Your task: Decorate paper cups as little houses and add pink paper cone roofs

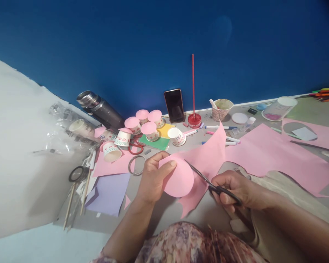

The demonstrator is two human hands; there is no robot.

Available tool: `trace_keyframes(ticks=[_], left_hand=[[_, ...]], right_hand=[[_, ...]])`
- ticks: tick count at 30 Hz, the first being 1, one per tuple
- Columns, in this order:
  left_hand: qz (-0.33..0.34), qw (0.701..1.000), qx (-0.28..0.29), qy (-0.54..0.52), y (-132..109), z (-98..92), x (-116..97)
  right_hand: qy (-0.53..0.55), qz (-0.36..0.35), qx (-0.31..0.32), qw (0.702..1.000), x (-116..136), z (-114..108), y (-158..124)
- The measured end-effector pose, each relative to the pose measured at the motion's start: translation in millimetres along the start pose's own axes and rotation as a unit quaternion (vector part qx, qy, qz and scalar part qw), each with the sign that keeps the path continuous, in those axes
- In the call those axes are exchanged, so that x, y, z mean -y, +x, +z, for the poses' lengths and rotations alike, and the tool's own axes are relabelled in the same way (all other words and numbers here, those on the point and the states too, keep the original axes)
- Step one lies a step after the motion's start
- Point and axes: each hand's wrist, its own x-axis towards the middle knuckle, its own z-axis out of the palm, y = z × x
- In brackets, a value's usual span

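My left hand pinches a pink paper piece whose near part is cut into a round shape, thumb on top. My right hand grips black-handled scissors, fingers through the loops, with the blades reaching into the pink paper along the round edge. The uncut part of that paper rises toward the back right. A larger pink sheet lies flat to the right.
Several small paper cups with pink tops stand at the back with green and yellow cards. A dark phone leans on the blue wall, beside a red stand with a rod. A steel flask, tape ring, markers and a purple sheet lie around.
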Motion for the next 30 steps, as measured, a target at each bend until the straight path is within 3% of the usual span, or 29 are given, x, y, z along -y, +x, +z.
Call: trace_keyframes(ticks=[30], left_hand=[[0.011, 0.998, 0.025, 0.049, 2.9, -5.4, -0.5]], right_hand=[[-0.006, 0.022, 0.009, 1.0, -1.9, 0.2, 0.0]])
